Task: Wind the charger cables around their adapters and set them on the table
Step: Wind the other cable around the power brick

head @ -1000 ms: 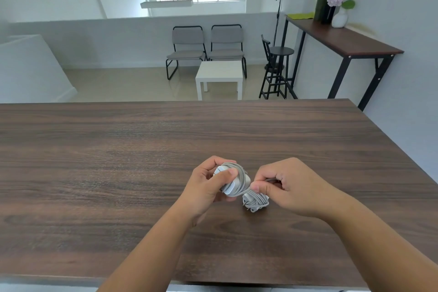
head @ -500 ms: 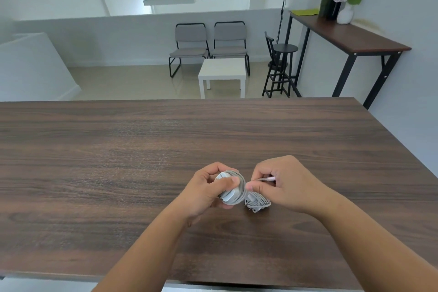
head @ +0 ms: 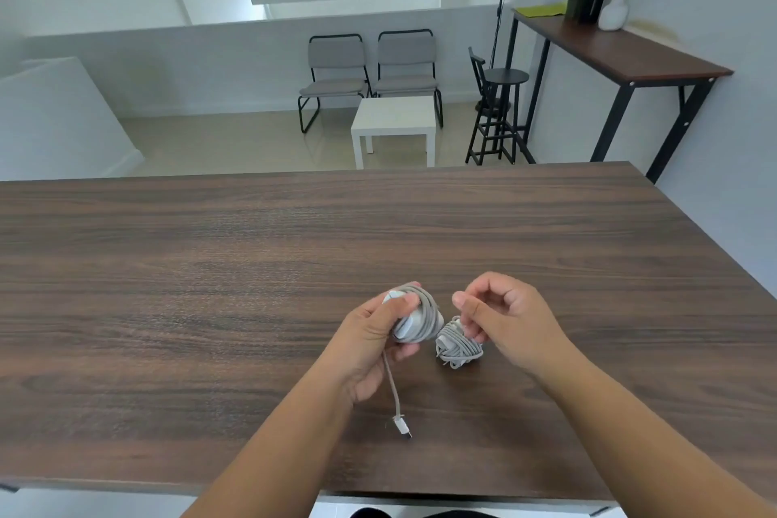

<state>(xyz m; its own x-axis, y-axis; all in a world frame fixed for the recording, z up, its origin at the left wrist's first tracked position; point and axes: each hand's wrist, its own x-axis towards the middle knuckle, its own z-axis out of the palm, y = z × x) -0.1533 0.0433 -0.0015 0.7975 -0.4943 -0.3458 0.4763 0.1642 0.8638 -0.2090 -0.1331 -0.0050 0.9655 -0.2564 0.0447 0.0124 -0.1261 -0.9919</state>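
My left hand grips a white adapter with grey cable wound round it, held just above the wooden table. A loose tail of cable hangs below that hand and ends in a plug near the table's front. My right hand hovers to the right of the adapter with loosely curled fingers and holds nothing. Under its fingertips a second charger, fully wound into a bundle, lies on the table.
Beyond the table's far edge are two grey chairs, a small white side table and a black stool. A high side table with a vase and bottle stands at the right wall.
My right hand has let go of the cable end and drawn a little to the right. The cable's tail now hangs loose below my left hand.
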